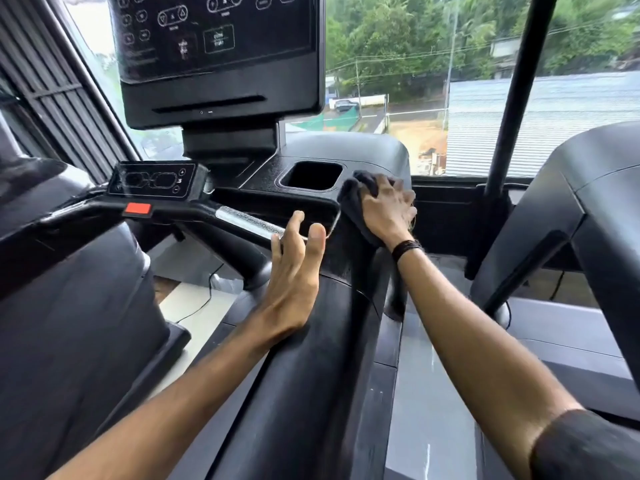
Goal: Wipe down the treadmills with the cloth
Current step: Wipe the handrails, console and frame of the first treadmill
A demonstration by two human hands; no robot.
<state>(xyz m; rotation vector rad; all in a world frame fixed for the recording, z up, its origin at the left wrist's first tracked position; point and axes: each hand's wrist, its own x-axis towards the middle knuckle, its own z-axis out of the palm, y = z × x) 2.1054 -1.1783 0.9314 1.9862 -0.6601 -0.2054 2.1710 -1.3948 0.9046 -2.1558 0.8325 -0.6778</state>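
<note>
At the far left stands a neighbouring black treadmill's bulky side shroud [69, 306]. Next comes the small black control pad with oval buttons [152, 178], and below it the red rectangular stop tab [138, 208] on the crossbar, which runs into a silver textured pulse-sensor handle [247, 221]. Above hangs the large black console screen with white outlined symbols [214, 46].

The left hand [294, 271] hovers over the black padded side rail of the treadmill [304, 375], its grip spread and fingers loosely straight; it holds nothing, and I cannot tell whether its heel touches the rail. Just beyond is the square black cup-holder recess [313, 174] in the console tray.

Right of the recess, the right hand [384, 209] presses the dark grey crumpled cloth [356, 199] onto the corner of the tray, where it meets the rail. The grip is curled over the cloth, which bunches under the palm and fingers, spilling out toward the recess and down by the wrist.

The wiping step looks to be in hand on this console's right shoulder. The next move probably calls for steady downward pressure while sweeping the cloth around the recess rim or down the rail, keeping the folds gathered. Farther right, a dark upright post [519, 81] and another treadmill's grey shroud [571, 202] are not yet reached.
</note>
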